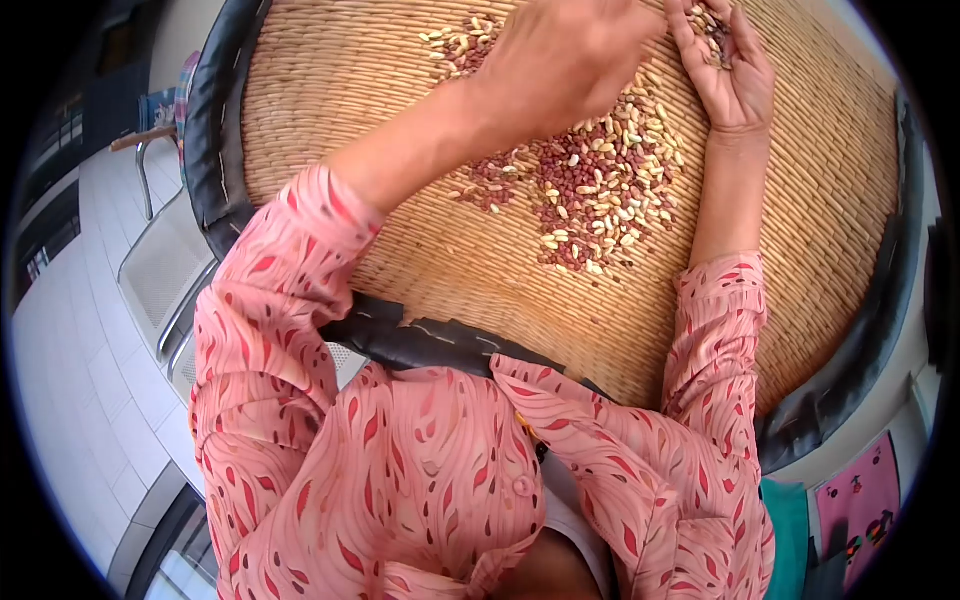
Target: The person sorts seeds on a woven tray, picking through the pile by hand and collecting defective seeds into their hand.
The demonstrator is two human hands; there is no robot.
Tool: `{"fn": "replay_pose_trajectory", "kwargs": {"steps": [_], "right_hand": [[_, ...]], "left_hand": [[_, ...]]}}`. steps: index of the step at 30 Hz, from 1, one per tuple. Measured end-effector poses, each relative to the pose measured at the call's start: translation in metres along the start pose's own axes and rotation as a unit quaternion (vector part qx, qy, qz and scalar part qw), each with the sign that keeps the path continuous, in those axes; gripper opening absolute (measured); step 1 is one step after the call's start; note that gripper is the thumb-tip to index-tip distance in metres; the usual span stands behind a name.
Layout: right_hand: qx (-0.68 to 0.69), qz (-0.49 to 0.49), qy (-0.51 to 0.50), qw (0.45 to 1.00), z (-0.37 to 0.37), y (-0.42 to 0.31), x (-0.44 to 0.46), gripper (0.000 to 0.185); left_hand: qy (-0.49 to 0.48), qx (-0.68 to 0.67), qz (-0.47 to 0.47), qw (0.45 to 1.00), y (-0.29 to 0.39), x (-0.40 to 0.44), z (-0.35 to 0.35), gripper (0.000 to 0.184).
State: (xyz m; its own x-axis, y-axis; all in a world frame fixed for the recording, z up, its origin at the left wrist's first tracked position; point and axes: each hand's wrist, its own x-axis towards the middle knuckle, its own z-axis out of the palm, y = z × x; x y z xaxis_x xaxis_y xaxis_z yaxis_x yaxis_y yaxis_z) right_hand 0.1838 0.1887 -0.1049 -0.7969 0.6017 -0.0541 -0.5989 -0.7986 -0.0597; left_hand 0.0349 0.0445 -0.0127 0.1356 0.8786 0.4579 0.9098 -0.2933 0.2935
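My left hand (575, 65) is over the pile on a woven tray (470, 295), palm down and fingers drawn together. It is smeared by motion, and what it holds, if anything, is hidden. My right hand (735, 85) is turned palm up and cupped, holding a small heap of mixed beans (712, 35). The tips of its fingers are cut off by the top edge. Below my left hand lies a loose pile of dark red and pale yellow beans (600, 190). A smaller patch of similar beans (465, 45) lies beyond my left wrist.
A black stitched rim (430, 345) edges the tray, close against my patterned pink shirt (420, 450). Left of the tray stands a metal chair (165, 260) on a tiled floor (80, 350). At the lower right is a pink printed cloth (858, 505).
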Motion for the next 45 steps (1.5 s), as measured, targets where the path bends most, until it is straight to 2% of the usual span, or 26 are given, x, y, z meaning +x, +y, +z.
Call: {"fn": "replay_pose_trajectory", "kwargs": {"steps": [2, 4, 7, 11, 12, 17, 20, 23, 25, 29, 36, 37, 40, 41, 44, 45], "right_hand": [[0.004, 0.005, -0.013, 1.0, -0.002, -0.001, 0.001, 0.037], [-0.013, 0.003, -0.016, 1.0, -0.002, 0.0, 0.003, 0.036], [-0.03, -0.005, -0.007, 1.0, -0.002, -0.001, 0.002, 0.036], [-0.029, -0.002, -0.006, 1.0, -0.001, -0.001, 0.001, 0.036], [-0.028, -0.004, -0.003, 1.0, -0.001, 0.0, 0.001, 0.036], [-0.047, -0.005, 0.003, 0.999, -0.005, -0.003, 0.002, 0.036], [-0.056, -0.005, 0.004, 0.998, -0.003, -0.002, 0.002, 0.035], [-0.068, -0.009, 0.005, 0.998, -0.006, -0.002, 0.003, 0.036], [-0.047, 0.003, -0.021, 0.999, -0.003, 0.003, 0.003, 0.035], [-0.036, 0.002, 0.007, 0.999, -0.003, 0.0, 0.002, 0.034], [-0.037, 0.014, -0.016, 0.999, -0.005, -0.004, 0.0, 0.034], [-0.039, 0.008, -0.008, 0.999, -0.006, -0.004, 0.0, 0.033], [-0.043, 0.02, -0.048, 0.998, -0.008, -0.006, -0.001, 0.033], [-0.037, 0.014, -0.024, 0.999, -0.007, -0.007, 0.0, 0.032], [-0.032, 0.029, -0.043, 0.998, -0.008, -0.007, 0.001, 0.032], [-0.026, 0.027, -0.045, 0.998, -0.009, -0.007, 0.001, 0.034]], "left_hand": [[-0.092, -0.044, 0.068, 0.992, 0.029, -0.035, 0.006, 0.024], [-0.156, -0.042, 0.205, 0.965, 0.047, -0.076, 0.03, 0.036], [-0.201, -0.117, 0.243, 0.942, 0.052, -0.085, 0.031, 0.034], [-0.137, -0.024, 0.182, 0.973, 0.017, -0.086, 0.037, 0.027], [-0.149, 0.023, 0.171, 0.974, 0.006, -0.085, 0.031, 0.027], [-0.138, 0.081, 0.057, 0.985, -0.039, -0.09, -0.012, 0.022], [-0.191, 0.114, 0.013, 0.975, -0.052, -0.103, -0.043, 0.025], [-0.304, 0.107, -0.058, 0.945, -0.053, -0.122, -0.076, 0.027], [-0.335, 0.127, -0.083, 0.93, -0.05, -0.127, -0.087, 0.027], [-0.375, 0.152, -0.136, 0.905, -0.049, -0.127, -0.101, 0.026], [-0.306, 0.15, -0.173, 0.924, -0.054, -0.123, -0.096, 0.022], [-0.284, 0.139, -0.167, 0.934, -0.052, -0.122, -0.093, 0.03], [-0.249, 0.037, -0.119, 0.96, -0.045, -0.117, -0.078, 0.04], [-0.262, 0.036, -0.112, 0.958, -0.041, -0.117, -0.072, 0.044], [-0.279, -0.008, -0.101, 0.955, -0.022, -0.118, -0.055, 0.043], [-0.313, -0.014, -0.093, 0.945, -0.012, -0.112, -0.058, 0.046]]}}
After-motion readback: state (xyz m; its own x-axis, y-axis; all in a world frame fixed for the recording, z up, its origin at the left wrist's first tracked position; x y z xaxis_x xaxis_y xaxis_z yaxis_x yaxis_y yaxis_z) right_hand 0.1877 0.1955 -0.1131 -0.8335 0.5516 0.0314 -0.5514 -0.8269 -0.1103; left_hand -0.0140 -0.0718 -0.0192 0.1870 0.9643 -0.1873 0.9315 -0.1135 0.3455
